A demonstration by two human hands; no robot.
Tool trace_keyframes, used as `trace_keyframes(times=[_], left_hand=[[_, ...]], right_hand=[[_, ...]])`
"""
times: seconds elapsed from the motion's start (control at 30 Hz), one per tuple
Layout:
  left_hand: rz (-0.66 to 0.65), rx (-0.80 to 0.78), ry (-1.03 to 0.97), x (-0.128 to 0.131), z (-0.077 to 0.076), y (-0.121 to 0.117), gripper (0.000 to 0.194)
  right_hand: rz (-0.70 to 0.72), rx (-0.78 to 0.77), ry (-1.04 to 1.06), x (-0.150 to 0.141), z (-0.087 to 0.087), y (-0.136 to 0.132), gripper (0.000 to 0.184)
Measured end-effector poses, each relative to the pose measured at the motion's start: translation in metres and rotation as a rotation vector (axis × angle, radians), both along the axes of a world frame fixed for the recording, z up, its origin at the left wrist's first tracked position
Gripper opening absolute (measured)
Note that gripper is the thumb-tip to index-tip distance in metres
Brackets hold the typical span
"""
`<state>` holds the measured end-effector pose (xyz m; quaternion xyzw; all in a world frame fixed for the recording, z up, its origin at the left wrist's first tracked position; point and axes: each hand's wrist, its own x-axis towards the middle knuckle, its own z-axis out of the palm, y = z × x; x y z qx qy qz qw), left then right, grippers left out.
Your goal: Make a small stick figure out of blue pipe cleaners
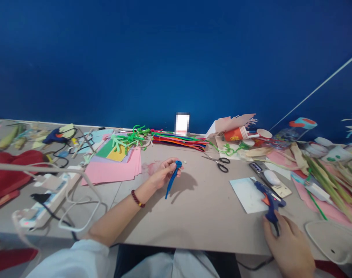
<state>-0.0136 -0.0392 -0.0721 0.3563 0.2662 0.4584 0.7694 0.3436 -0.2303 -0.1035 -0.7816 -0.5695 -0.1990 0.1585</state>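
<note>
My left hand [166,172] pinches a blue pipe cleaner [172,180] above the middle of the table. Its top is wound into a small coil, and the loose ends hang down towards me. At the right, my right hand [290,241] has its thumb and fingers around the handle end of a dark blue glue gun [270,200] with an orange trigger. The gun's nozzle lies over a white card [247,194], and its cord runs down under my hand. Part of the handle is hidden by my fingers.
Black-handled scissors [222,164] lie beyond the card. At the back are bundled pipe cleaners [180,142] and an orange cup [235,134]. A phone [257,170] lies near the gun. Pink paper [109,170] and a power strip [50,199] with trailing cables are on the left.
</note>
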Motion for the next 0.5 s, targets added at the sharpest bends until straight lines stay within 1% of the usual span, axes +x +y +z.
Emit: trace_keyframes(times=[0.1,0.17,0.2,0.27,0.33,0.37,0.43,0.5], left_hand=[[0.053,-0.011,0.020,-0.001,0.000,0.003,0.036],[0.062,-0.021,0.049,-0.001,0.001,0.004,0.035],[0.061,-0.024,0.067,0.000,0.001,0.004,0.035],[0.050,-0.023,0.096,0.000,0.001,0.004,0.036],[0.061,-0.015,0.103,0.001,-0.001,0.004,0.036],[0.077,-0.005,0.100,0.002,-0.002,0.004,0.037],[0.126,0.035,0.104,0.003,-0.004,0.005,0.040],[0.176,0.096,0.139,0.004,-0.005,0.006,0.040]], right_hand=[[0.002,0.123,0.038,-0.010,0.003,0.004,0.045],[0.065,0.193,0.110,-0.022,0.009,0.015,0.043],[0.125,0.220,0.189,-0.030,0.014,0.024,0.041],[0.250,0.214,0.428,-0.050,0.029,0.047,0.036],[0.372,0.104,0.712,-0.074,0.048,0.075,0.033],[0.427,0.026,0.813,-0.087,0.058,0.089,0.032],[0.560,-0.107,0.959,-0.111,0.078,0.118,0.031],[0.673,-0.194,1.064,-0.132,0.094,0.145,0.030]])
